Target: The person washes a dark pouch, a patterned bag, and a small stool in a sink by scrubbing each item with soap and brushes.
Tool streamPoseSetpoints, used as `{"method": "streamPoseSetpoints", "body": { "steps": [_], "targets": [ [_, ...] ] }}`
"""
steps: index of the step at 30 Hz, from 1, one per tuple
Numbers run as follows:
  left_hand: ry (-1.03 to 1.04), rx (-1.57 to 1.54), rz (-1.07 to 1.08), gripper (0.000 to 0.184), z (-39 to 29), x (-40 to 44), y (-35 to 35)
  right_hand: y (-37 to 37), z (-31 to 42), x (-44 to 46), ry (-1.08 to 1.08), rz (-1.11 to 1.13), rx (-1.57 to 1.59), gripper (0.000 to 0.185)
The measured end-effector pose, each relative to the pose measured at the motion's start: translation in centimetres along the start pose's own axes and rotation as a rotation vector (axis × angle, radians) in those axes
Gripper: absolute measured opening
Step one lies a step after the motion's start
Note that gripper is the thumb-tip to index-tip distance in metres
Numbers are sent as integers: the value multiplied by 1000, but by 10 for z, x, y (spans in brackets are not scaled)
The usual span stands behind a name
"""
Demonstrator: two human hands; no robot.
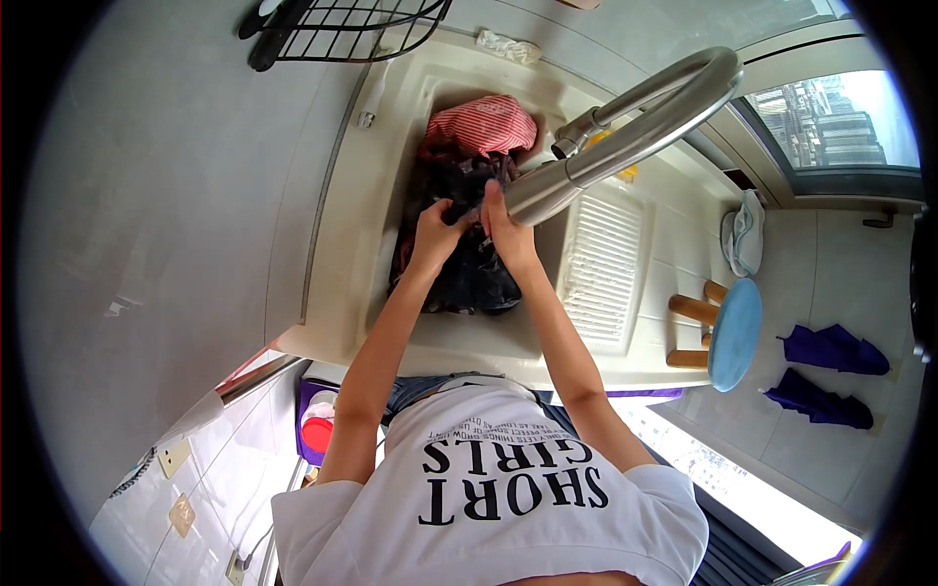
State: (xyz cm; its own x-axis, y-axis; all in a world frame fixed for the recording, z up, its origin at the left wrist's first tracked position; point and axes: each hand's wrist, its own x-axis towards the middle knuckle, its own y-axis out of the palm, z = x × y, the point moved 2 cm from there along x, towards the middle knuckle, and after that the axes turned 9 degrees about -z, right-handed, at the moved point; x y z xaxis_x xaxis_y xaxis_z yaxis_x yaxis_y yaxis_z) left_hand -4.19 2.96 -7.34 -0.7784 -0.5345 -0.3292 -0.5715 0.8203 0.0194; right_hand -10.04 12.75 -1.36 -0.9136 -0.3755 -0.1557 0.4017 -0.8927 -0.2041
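A heap of dark, wet-looking clothing (474,278) fills the near part of the deep sink basin (379,283). My left hand (437,237) is closed on a fold of this dark cloth. Close beside it, my right hand (506,232) also grips the cloth, its thumb pointing away from me; the faucet head hides part of its fingers. A red-and-white striped cloth (483,125) lies bunched at the basin's far end. The metal faucet (625,146) arches in from the right, with its head low over the right hand.
Right of the basin is a ribbed washboard surface (604,264). A small stool with a blue seat (736,335) stands on the counter's right end. A black wire rack (357,29) hangs at upper left. A window (831,127) is at upper right.
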Motion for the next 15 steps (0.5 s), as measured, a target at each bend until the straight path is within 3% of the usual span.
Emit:
{"method": "streamPoseSetpoints", "body": {
  "steps": [2,3,4,6,7,8,10,11,15],
  "targets": [
    [66,-65,-58,24,-12,-2,-3,0,-22,19,-368,-255,-201,20],
    [68,-66,-61,24,-16,-2,-5,-7,-22,19,-259,-210,106,12],
    [45,-154,-85,24,-19,-3,-7,-11,-21,18,-259,-206,106,12],
    [20,-245,-110,25,-19,-2,-9,-18,-6,12,-718,-394,-289,8],
    [87,-184,-153,25,-19,1,-12,-16,-7,6,-403,-287,-55,17],
    [151,-121,-195,26,-18,2,-13,-16,-3,-1,-402,-287,-59,17],
    [192,-28,-193,27,-19,1,-11,-15,-4,-11,-48,-14,-164,28],
    [241,68,-193,28,-21,2,-10,-17,-8,-11,343,104,-191,32],
    [456,292,-228,33,-27,1,-15,-17,-28,-2,228,7,162,19]
  ]
}}
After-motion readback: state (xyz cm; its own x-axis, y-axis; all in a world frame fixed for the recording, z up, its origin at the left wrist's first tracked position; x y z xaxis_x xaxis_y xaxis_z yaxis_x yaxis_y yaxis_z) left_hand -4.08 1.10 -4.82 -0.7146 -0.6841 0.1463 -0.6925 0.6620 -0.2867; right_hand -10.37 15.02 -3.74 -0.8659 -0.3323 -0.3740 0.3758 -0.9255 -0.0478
